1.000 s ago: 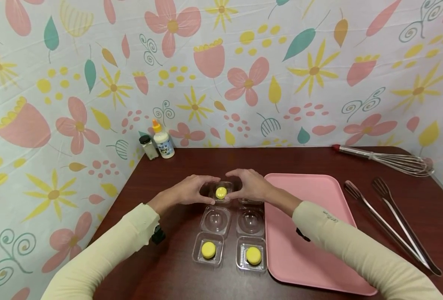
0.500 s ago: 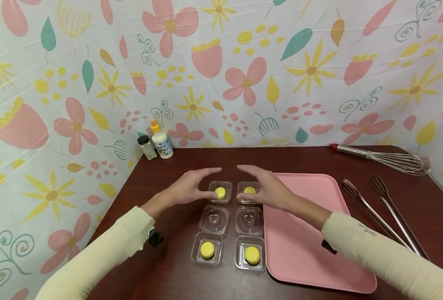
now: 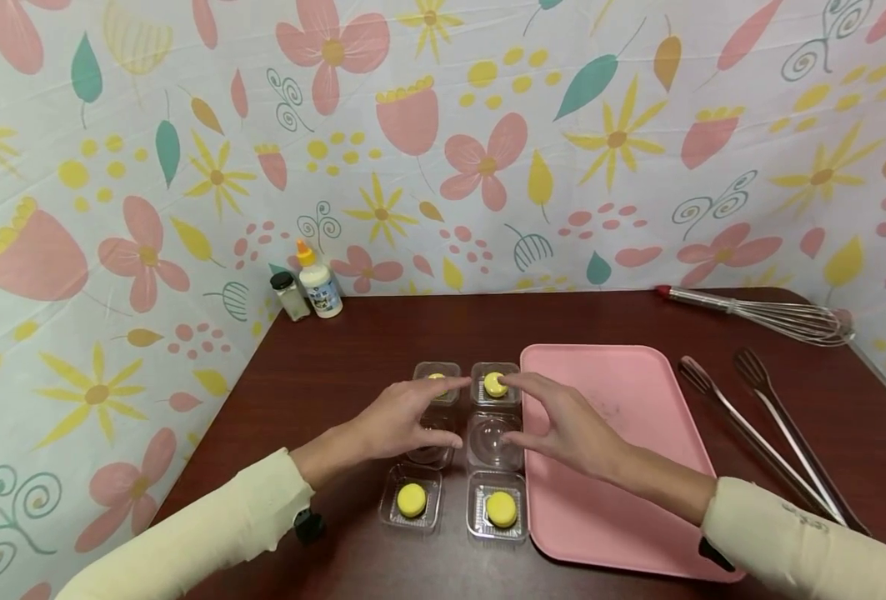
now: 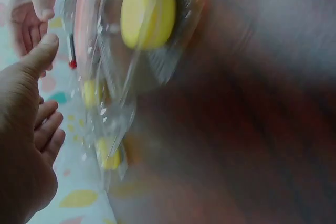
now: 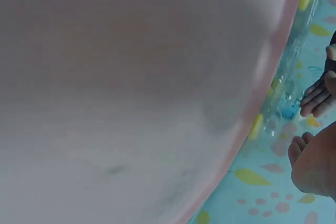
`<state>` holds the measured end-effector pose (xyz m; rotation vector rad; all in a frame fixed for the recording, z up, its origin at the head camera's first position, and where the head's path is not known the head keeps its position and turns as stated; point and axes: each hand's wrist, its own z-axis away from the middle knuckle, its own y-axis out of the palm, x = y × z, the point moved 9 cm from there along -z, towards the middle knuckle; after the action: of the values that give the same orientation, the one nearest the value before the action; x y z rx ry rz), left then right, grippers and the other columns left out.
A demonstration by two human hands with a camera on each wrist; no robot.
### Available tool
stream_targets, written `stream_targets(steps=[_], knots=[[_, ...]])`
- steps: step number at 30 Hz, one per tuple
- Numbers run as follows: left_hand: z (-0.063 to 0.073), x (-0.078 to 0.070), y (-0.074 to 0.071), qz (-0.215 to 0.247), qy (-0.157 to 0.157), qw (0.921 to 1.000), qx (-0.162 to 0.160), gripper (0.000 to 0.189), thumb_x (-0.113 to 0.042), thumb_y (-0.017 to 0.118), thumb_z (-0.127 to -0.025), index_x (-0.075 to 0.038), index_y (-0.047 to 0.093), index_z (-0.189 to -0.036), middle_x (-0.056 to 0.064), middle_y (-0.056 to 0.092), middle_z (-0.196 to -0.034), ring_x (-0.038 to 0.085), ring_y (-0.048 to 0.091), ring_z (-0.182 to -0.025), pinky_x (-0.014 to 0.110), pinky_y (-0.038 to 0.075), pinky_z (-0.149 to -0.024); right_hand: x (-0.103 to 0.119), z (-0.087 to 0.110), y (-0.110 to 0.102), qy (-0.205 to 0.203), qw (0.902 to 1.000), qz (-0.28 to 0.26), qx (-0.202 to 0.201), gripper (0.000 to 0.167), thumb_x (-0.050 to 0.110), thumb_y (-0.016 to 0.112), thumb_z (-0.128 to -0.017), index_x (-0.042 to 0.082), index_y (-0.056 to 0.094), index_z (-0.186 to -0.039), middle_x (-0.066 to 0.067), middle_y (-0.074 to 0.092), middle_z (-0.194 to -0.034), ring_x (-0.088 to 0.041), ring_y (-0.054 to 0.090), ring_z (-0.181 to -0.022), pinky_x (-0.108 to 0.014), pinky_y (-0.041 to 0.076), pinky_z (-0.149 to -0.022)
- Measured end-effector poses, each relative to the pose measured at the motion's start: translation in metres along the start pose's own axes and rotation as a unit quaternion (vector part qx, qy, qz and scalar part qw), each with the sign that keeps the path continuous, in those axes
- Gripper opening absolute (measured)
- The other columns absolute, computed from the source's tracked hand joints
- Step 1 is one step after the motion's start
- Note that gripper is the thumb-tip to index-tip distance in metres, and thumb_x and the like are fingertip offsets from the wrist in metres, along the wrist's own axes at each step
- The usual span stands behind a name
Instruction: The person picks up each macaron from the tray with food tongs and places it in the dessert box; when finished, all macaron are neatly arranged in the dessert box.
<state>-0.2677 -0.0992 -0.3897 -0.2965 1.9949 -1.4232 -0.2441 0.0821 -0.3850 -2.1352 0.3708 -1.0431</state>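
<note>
Several small clear plastic boxes stand in two columns, each holding a yellow macaron. My left hand [image 3: 401, 421] hovers over the left column, fingers extended and thumb apart, partly hiding the back left box [image 3: 448, 369] and the domed lid in front of it. Across from it, my right hand [image 3: 576, 425] is held above the pink tray's left edge, its fingertips overlapping the back right box [image 3: 485, 398] and a domed clear lid [image 3: 491, 442]. Nearer me sit the front left macaron [image 3: 411, 500] and front right macaron [image 3: 502, 509] in uncovered box bottoms. Neither hand holds anything.
The pink tray [image 3: 623, 517] lies right of the boxes. Beyond it are metal tongs [image 3: 783, 467] and a whisk [image 3: 765, 315]. A glue bottle [image 3: 321, 285] and a black-capped jar [image 3: 290, 297] stand at the back left, by the patterned cloth.
Both hands have left the back left box, parted and come nearer to me. My right hand has moved right, over the tray's edge. The boxes stay in place.
</note>
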Motion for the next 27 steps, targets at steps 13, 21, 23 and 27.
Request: stream_targets(steps=[13,21,23,27], knots=[[0.009,-0.009,0.026,-0.068,-0.033,0.9970,0.015,0.084,-0.050,0.086,-0.088,-0.013,0.054,-0.156,0.006,0.067,-0.143,0.020,0.065,-0.128,0.045,0.058,-0.098,-0.012,0.024,0.010,0.024,0.9980,0.014,0.058,0.070,0.017,0.098,-0.076,0.001,0.068,-0.138,-0.012,0.071,-0.136,-0.034,0.066,-0.127,-0.054,0.053,-0.105],[0.011,-0.014,0.030,-0.081,-0.027,0.9964,0.005,0.084,-0.051,0.087,-0.087,-0.012,0.056,-0.154,0.006,0.068,-0.141,0.020,0.065,-0.128,0.044,0.058,-0.099,-0.015,0.027,0.017,0.037,0.9960,0.016,0.079,0.073,0.015,0.098,-0.076,0.000,0.066,-0.140,-0.015,0.069,-0.138,-0.037,0.066,-0.127,-0.054,0.052,-0.106],[0.011,-0.014,0.031,-0.084,-0.026,0.9961,0.005,0.083,-0.051,0.087,-0.087,-0.012,0.056,-0.154,0.006,0.068,-0.141,0.020,0.066,-0.127,0.043,0.058,-0.098,-0.014,0.027,0.018,0.035,0.9959,0.019,0.081,0.073,0.015,0.097,-0.075,-0.001,0.066,-0.140,-0.016,0.069,-0.137,-0.038,0.066,-0.127,-0.055,0.051,-0.106],[0.009,-0.014,0.033,-0.088,-0.025,0.9958,0.000,0.081,-0.049,0.087,-0.087,-0.012,0.057,-0.153,0.006,0.069,-0.140,0.019,0.066,-0.127,0.043,0.059,-0.097,-0.013,0.025,0.020,0.032,0.9961,0.021,0.080,0.073,0.016,0.098,-0.075,-0.002,0.067,-0.138,-0.017,0.071,-0.135,-0.038,0.067,-0.125,-0.055,0.051,-0.106]])
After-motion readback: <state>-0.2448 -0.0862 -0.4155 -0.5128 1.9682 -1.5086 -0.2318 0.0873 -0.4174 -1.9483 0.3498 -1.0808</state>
